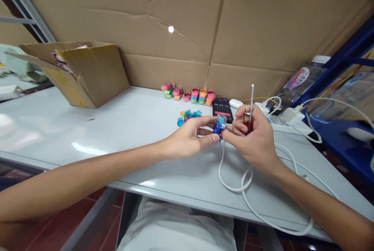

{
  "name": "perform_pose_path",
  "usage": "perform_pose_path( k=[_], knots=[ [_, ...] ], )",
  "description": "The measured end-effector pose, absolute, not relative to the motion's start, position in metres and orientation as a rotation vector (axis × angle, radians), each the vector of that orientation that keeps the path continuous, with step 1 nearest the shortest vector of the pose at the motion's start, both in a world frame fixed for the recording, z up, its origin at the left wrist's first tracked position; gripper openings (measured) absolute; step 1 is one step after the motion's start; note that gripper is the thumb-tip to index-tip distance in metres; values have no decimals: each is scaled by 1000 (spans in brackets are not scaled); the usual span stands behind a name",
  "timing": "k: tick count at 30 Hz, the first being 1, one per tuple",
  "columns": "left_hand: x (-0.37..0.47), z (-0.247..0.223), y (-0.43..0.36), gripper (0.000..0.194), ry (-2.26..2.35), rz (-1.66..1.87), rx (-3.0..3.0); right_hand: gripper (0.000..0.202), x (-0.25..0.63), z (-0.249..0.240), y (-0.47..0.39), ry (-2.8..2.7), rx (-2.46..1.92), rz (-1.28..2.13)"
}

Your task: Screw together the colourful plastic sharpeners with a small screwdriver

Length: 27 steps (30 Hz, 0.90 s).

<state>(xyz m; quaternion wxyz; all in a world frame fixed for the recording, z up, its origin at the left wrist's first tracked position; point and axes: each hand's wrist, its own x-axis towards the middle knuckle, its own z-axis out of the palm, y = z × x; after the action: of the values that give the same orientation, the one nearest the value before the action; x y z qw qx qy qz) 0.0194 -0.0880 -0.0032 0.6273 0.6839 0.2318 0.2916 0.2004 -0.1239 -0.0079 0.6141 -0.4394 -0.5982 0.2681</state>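
Observation:
Between thumb and fingers, my left hand [189, 137] grips a small blue and clear plastic piece [219, 125] above the table. My right hand [253, 136] is closed around a screwdriver [251, 103], whose red handle sits in the curled fingers and whose metal shaft points up. The thumb and fingertips of that hand also meet the right side of the blue piece. Behind my left hand lies a loose pile of coloured translucent parts [188, 116]. Further back, several small stacks of bright plastic pieces [202, 96] stand in a row.
An open cardboard box [96, 73] stands at the back left of the white table [73, 138]. A phone [222, 108] showing a timer lies behind my hands. White cables [247, 200], a power strip [292, 124] and a plastic bottle [300, 77] are at the right.

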Motion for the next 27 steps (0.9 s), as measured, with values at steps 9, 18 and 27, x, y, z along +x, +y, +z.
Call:
perform_pose_path(
  k=[9,18,27],
  knots=[
    [20,-6,-88,53,571,712,1550,40,197,-9,-124,-1356,-1004,643],
    [19,0,-88,40,603,681,1486,37,197,-6,-122,-1383,-1026,659],
    [18,4,-85,60,582,656,1238,38,203,-6,-120,-1437,-1063,574]
  ],
)
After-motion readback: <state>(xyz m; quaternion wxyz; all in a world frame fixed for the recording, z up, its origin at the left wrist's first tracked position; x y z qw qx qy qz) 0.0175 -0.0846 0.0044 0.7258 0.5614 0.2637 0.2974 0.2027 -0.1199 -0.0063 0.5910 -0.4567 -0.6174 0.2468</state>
